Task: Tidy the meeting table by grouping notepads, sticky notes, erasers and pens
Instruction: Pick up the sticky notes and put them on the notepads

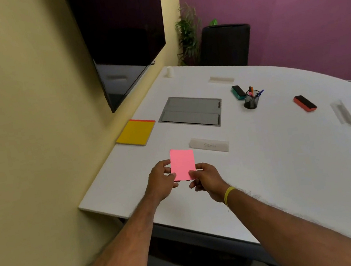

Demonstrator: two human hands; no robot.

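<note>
Both my hands hold a pink sticky-note pad (182, 161) just above the white table (266, 165), near its front left. My left hand (161, 181) pinches the pad's lower left edge and my right hand (206, 179) pinches its lower right corner. A yellow notepad (136, 132) lies at the table's left edge. A black mesh pen cup (250, 100) with several pens stands mid-table, with a teal eraser (238, 92) right behind it. An orange eraser (305, 103) lies alone further right.
A grey cable hatch (191, 111) is set into the table centre. White name holders lie in front of the pad (209, 145), at the back (221, 79) and at the right (342, 113). A dark screen (123, 33) hangs on the left wall. A small white cup (170, 71) stands at the far corner.
</note>
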